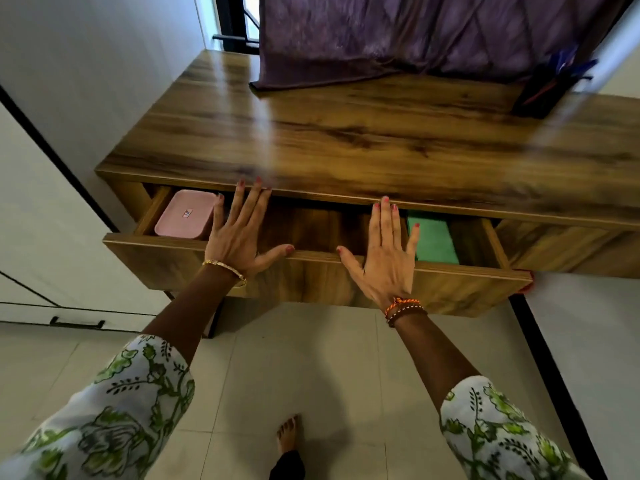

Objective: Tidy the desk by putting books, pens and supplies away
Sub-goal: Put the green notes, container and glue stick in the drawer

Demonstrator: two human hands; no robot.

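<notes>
Desk [346, 133]: wooden, dark-grained top, set between white walls on a pale tiled floor [311, 358]. Top largely bare.

Curtain [398, 32]: purple fabric, hanging at the far edge of the desk, hem resting on the top.

Drawer [311, 275]: one wide wooden drawer under the desktop, partly pulled out, its front panel facing the person. Interior partly visible.

Left hand [239, 237]: flat, fingers spread wide, holding nothing. Palm lies over the drawer front's top edge, fingertips reaching to the desktop's front edge. Gold bangle at the wrist; floral sleeve in white and green further back.

Right hand [384, 251]: flat, fingers spread wide, holding nothing. Palm over the drawer front's top edge, fingertips at the desktop's edge. Orange and brown thread bands at the wrist.

Pink box [185, 216]: lidded, small label on top, in the left end of the drawer, just beside the left hand.

Green item [433, 240]: flat, book-like, in the right part of the drawer, beside the right hand.

Pen holder [540, 91]: dark, blurred, at the desk's far right corner, with blue and red pens.

Bare foot [288, 434]: on the floor below.
</notes>
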